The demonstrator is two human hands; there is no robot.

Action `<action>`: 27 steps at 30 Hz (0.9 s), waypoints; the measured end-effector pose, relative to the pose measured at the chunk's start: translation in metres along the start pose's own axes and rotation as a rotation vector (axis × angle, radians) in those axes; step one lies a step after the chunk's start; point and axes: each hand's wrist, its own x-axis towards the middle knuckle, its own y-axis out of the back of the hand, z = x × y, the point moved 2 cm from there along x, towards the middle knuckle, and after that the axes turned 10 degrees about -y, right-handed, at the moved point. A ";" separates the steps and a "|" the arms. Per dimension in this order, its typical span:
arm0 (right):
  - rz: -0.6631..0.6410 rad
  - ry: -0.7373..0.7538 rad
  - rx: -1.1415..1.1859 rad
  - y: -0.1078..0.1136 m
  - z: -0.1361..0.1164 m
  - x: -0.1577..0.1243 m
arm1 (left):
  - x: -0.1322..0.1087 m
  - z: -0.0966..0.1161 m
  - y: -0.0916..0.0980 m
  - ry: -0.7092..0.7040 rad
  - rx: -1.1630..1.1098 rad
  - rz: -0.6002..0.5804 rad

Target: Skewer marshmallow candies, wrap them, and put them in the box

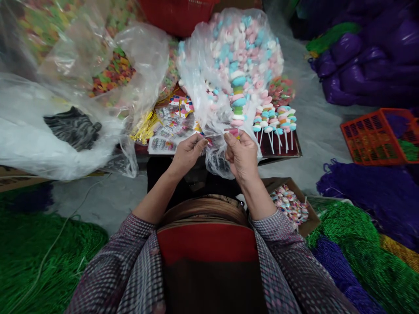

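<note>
My right hand [242, 152] is closed around the lower end of a stacked candy skewer [238, 102], which points away from me. Fingers of my left hand [190, 152] are pinched together beside it, at clear plastic near the skewer's bottom; exactly what they grip is too small to tell. Several finished-looking candy skewers [273, 118] with white sticks lie at the table's right corner. Printed clear wrappers [166, 126] and a bundle of gold ties [146, 126] are left of my hands.
Behind the skewer sits a big bag of pastel candies [248, 43]. Bags of gummy rings [114, 72] and white plastic [29, 135] fill the left. A box of wrapped candies [290, 205] is low right, near an orange crate [376, 137] and green cord piles [353, 231].
</note>
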 end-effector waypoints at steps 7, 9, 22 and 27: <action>0.114 0.085 0.026 0.012 -0.009 0.002 | 0.000 -0.011 0.008 0.097 -0.125 0.093; 0.097 0.094 -0.006 0.018 -0.010 0.001 | -0.001 -0.014 0.010 0.087 -0.106 0.090; 0.067 0.185 -0.081 0.025 -0.009 0.005 | 0.000 -0.018 0.015 0.031 0.062 -0.023; 0.057 0.193 -0.134 0.024 -0.008 0.005 | 0.001 -0.015 0.013 0.066 0.051 -0.043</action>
